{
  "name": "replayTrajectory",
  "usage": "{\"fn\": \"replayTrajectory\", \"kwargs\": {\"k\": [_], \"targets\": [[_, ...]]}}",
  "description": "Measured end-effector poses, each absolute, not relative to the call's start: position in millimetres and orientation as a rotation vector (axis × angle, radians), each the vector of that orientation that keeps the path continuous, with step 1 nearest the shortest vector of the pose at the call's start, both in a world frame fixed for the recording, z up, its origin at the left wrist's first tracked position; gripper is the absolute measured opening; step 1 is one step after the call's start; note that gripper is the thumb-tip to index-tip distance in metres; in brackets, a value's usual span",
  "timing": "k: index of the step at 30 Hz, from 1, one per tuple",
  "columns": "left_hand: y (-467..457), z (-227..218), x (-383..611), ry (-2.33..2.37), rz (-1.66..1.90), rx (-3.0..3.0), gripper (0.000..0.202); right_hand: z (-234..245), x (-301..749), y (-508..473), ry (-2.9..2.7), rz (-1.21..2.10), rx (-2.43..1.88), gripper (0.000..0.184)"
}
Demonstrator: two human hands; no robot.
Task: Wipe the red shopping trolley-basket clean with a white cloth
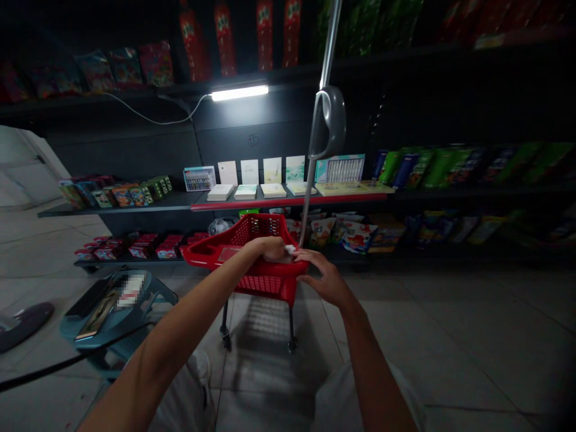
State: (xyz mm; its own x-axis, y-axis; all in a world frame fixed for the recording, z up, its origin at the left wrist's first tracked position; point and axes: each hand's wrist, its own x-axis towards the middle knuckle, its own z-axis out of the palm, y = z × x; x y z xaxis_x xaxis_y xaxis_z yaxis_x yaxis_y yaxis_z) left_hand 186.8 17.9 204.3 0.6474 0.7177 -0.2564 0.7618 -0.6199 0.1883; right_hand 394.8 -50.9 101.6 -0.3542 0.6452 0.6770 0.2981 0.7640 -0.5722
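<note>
A small red shopping cart point(270, 282) with a perforated plastic basket stands in front of me. My left hand point(270, 247) reaches over its near rim, closed on a crumpled white wipe point(290, 248), either tissue or cloth. The wipe is pressed near the right corner of the rim. My right hand point(324, 277) rests at that same corner, with its thumb and fingers apart around the red edge. Its fingertips lie close to the wipe; whether they touch it I cannot tell.
A metal pole with a grey handle point(335, 120) rises behind the cart. Shelves ahead hold notebooks point(246, 192), snack bags point(359, 236) and bottles point(265, 36). To my left, a blue-green stool point(108, 330) carries a phone, with a black cable crossing nearby.
</note>
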Motion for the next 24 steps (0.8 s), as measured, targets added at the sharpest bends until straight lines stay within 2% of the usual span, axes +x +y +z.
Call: {"fn": "replayTrajectory", "kwargs": {"k": [5, 11, 15, 19, 24], "targets": [[4.7, 208.6, 171.3, 1.377, -0.239, 2.626, 0.031, 102.5, 394.9, -52.0, -1.967, 0.414, -0.699, 0.037], [-19.7, 223.3, 121.5, 1.569, 0.433, 2.693, 0.033, 103.4, 395.3, -51.3, -1.967, 0.417, -0.711, 0.036], [-47.9, 228.5, 98.7, 1.89, 0.548, 2.726, 0.044, 105.6, 396.7, -52.5, -1.983, 0.417, -0.72, 0.034], [-73.2, 213.0, 91.0, 1.813, 0.569, 2.789, 0.045, 116.7, 390.1, -62.5, -2.039, 0.346, -0.796, 0.032], [-88.5, 182.5, 107.4, 1.638, 0.857, 2.845, 0.05, 137.1, 368.9, -82.5, -2.129, 0.17, -1.04, 0.025]]}}
